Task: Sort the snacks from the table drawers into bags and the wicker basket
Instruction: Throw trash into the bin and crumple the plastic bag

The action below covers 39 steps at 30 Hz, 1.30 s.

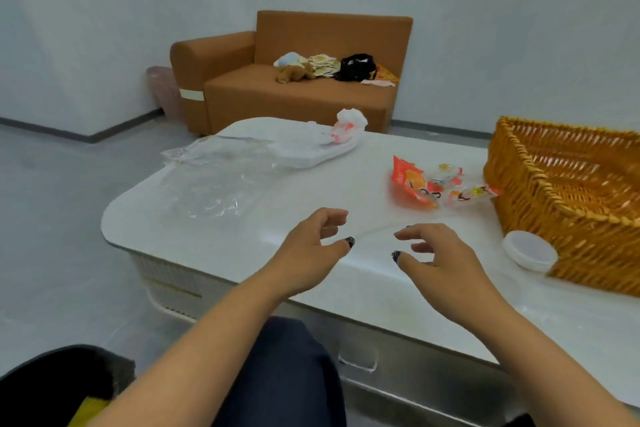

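both hands over the table near edge — left hand and right hand loosely curled, holding nothing. snack packets just left of wicker basket; clear bags further left, well apart.

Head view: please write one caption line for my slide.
Both hands hover over table, snacks beside empty basket.

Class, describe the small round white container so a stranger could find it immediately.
Start at the wicker basket on the right of the white table. The round white container sits against its near corner. Unlike the colourful snack packets nearby, it is plain, lidded and disc-shaped.
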### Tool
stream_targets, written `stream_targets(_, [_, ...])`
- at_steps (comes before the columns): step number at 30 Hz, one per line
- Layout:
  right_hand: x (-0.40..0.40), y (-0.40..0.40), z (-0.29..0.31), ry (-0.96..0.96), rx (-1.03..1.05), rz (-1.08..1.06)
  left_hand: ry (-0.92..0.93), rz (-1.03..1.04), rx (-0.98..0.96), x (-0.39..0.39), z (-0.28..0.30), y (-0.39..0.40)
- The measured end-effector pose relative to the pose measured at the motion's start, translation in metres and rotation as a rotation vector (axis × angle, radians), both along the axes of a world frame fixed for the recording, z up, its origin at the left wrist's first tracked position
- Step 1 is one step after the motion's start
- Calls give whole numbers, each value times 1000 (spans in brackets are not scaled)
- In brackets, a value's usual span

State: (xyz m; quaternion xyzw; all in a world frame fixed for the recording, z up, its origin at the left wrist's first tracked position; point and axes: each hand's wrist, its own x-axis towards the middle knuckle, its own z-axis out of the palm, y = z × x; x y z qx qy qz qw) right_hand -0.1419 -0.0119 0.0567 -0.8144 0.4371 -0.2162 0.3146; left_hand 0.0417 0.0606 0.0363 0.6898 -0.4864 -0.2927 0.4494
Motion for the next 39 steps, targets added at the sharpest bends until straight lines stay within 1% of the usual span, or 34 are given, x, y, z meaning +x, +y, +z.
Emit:
stream_targets(2, [-18,-16,-13,-12,49,-103,133,34,14,-19,-7,-30])
stream_targets(5, [-30,-34,-29,-68,190,-210,214,67,73,-31,-17,-77])
stream_targets(7, [-24,-46,-31,-109,224,-215,287,113,93,-31,-23,-111])
stream_targets(10, [-15,-65,-30,-184,164,-219,425,187,173,-32,-33,-166])
stream_targets(11, [-12,-68,-30,-214,177,-231,473,203,187,-30,-36,-179])
stream_targets(13, [-9,-78,-35,-294,270,-270,605,220,187,-34,-45,-211])
stream_targets(15, [-2,-83,-37,-369,364,-279,741,238,149,-38,-56,-236])
stream_targets(17, [3,-86,-39,-426,381,-275,786,249,100,-43,-65,-260])
stream_targets(21, [1,-93,-39,-487,378,-287,771,305,78,-52,-70,-290])
stream_targets(24, [-5,-101,-41,-497,353,-295,730,322,47,-55,-72,-286])
stream_targets(27, [-9,-104,-48,-507,345,-325,745,365,-17,-51,-70,-262])
stream_targets(30, [-13,-107,-54,-536,406,-374,730,444,-72,-43,-53,-228])
stream_targets(33, [-17,-105,-54,-558,459,-410,815,418,-166,-34,-26,-179])
stream_targets(35, [-19,-100,-51,-612,516,-390,829,390,-203,-34,-15,-142])
stream_targets(37, [-20,-91,-46,-702,585,-301,739,381,-171,-42,-12,-108])
stream_targets(39, [-20,-81,-43,-789,537,-205,581,355,-78,-54,-12,-84])
